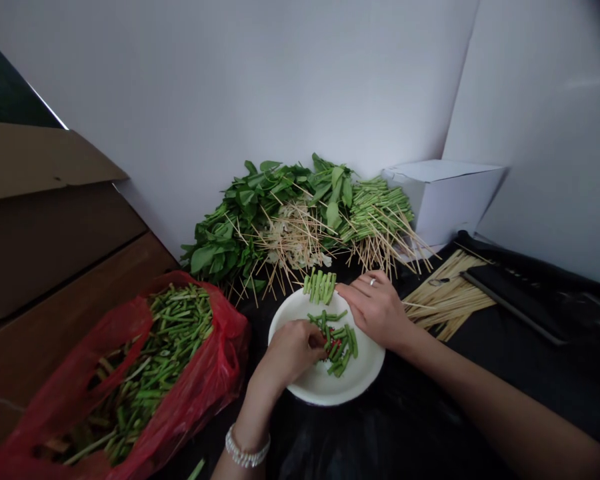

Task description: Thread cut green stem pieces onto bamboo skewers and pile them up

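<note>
A white bowl (pixel 300 393) stands in front of me with cut green vegetable stems (pixel 349 341) lying in it over a red pattern. My left hand (pixel 296 350) reaches into the bowl from the left, fingers curled down among the pieces; what the fingertips pinch is hidden. At the bowl's far right rim, my right hand (pixel 377 310) is closed around a skewer. A row of short green stems (pixel 320 287) is threaded side by side on that skewer, above the far rim. Most of its stick is covered by my right hand.
To the left, a red plastic bag (pixel 227 333) holds many cut stems (pixel 155 387). Behind the bowl lie leafy greens (pixel 220 243), skewered pale vegetables (pixel 293 233) and skewered green stems (pixel 375 207). Bare bamboo sticks (pixel 450 293) and a white box (pixel 450 193) are at right.
</note>
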Action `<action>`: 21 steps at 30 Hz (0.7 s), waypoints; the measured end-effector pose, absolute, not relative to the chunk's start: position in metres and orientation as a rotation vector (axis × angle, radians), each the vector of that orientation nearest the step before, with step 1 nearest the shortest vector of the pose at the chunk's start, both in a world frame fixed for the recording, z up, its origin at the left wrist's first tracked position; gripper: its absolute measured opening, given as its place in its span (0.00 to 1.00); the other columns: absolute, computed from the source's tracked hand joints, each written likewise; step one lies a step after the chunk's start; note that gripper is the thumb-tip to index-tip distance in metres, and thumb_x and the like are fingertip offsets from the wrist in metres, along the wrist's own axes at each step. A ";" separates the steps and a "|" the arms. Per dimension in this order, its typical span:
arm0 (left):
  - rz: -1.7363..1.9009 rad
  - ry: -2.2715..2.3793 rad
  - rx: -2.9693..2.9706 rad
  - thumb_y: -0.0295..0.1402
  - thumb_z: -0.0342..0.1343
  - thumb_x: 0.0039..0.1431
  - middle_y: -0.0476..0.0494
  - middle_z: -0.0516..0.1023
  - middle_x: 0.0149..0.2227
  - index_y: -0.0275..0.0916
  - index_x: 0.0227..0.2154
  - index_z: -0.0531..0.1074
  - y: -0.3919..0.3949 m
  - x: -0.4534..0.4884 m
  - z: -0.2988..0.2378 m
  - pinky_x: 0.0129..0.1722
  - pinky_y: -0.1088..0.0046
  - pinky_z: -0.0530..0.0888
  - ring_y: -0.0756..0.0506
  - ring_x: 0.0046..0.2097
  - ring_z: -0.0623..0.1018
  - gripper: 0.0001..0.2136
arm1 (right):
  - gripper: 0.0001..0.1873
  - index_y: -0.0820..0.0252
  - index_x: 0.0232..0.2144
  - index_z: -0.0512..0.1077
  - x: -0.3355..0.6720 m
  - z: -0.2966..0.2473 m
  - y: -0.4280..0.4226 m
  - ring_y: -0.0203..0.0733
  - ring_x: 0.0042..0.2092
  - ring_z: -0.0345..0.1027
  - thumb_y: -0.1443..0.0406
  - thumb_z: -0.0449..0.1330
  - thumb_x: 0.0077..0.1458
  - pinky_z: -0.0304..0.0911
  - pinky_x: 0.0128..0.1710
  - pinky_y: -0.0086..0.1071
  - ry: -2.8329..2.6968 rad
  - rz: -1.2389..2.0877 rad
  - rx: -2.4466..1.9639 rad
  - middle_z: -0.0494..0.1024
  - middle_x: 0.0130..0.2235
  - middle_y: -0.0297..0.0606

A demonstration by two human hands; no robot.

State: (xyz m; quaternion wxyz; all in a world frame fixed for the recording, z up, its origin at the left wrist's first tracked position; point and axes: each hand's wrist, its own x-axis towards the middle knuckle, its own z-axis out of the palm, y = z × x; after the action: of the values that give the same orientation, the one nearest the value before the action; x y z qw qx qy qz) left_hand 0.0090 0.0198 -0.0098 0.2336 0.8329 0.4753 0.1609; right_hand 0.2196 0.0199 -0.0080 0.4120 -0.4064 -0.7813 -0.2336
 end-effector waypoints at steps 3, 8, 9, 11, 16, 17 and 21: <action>0.379 1.358 2.332 0.28 0.64 0.41 0.47 0.79 0.26 0.42 0.25 0.80 0.018 0.009 -0.010 0.28 0.71 0.61 0.44 0.29 0.74 0.05 | 0.14 0.63 0.39 0.75 0.218 -0.008 0.019 0.39 0.32 0.62 0.73 0.49 0.59 0.53 0.43 0.37 -1.968 -0.604 -1.018 0.72 0.26 0.35; 0.440 1.288 2.310 0.26 0.61 0.44 0.47 0.80 0.27 0.42 0.26 0.80 0.020 0.008 -0.014 0.30 0.71 0.63 0.44 0.29 0.74 0.06 | 0.14 0.63 0.39 0.75 0.219 -0.007 0.018 0.39 0.33 0.63 0.73 0.50 0.59 0.54 0.43 0.38 -1.968 -0.594 -1.010 0.73 0.27 0.35; 0.487 1.272 2.286 0.26 0.61 0.45 0.46 0.80 0.27 0.42 0.27 0.80 0.020 0.007 -0.014 0.30 0.71 0.64 0.44 0.30 0.75 0.06 | 0.14 0.63 0.39 0.75 0.219 -0.007 0.018 0.39 0.33 0.63 0.73 0.50 0.59 0.54 0.43 0.38 -1.969 -0.589 -1.011 0.73 0.27 0.35; 0.596 1.242 2.206 0.27 0.60 0.48 0.46 0.80 0.28 0.41 0.27 0.80 0.023 0.007 -0.013 0.32 0.72 0.65 0.44 0.31 0.75 0.05 | 0.14 0.63 0.39 0.75 0.219 -0.006 0.018 0.39 0.32 0.63 0.74 0.49 0.58 0.54 0.43 0.37 -1.967 -0.581 -1.013 0.72 0.26 0.35; 0.935 1.295 1.916 0.31 0.62 0.50 0.46 0.81 0.28 0.40 0.29 0.81 0.031 0.004 -0.006 0.33 0.73 0.68 0.46 0.30 0.76 0.04 | 0.14 0.64 0.38 0.75 0.220 -0.006 0.018 0.39 0.32 0.64 0.73 0.49 0.60 0.54 0.43 0.38 -1.955 -0.561 -1.016 0.73 0.26 0.36; 1.026 1.318 1.841 0.31 0.63 0.49 0.45 0.82 0.28 0.40 0.29 0.81 0.033 0.002 -0.005 0.33 0.73 0.69 0.46 0.30 0.76 0.04 | 0.14 0.63 0.38 0.75 0.220 -0.006 0.018 0.39 0.32 0.64 0.73 0.49 0.60 0.54 0.43 0.38 -1.953 -0.558 -1.016 0.73 0.27 0.36; 1.402 1.262 1.409 0.31 0.68 0.45 0.46 0.81 0.26 0.37 0.30 0.82 0.041 -0.004 -0.003 0.31 0.76 0.71 0.49 0.28 0.76 0.07 | 0.14 0.62 0.39 0.75 0.219 -0.007 0.018 0.39 0.32 0.64 0.73 0.49 0.60 0.54 0.42 0.38 -1.962 -0.548 -1.009 0.74 0.27 0.36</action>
State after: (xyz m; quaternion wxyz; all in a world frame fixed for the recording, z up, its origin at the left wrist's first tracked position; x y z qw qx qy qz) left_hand -0.0035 0.0408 -0.0027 0.3834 0.5528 0.4948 0.5501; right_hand 0.2195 0.0177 -0.0072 0.4207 -0.4028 -0.7828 -0.2188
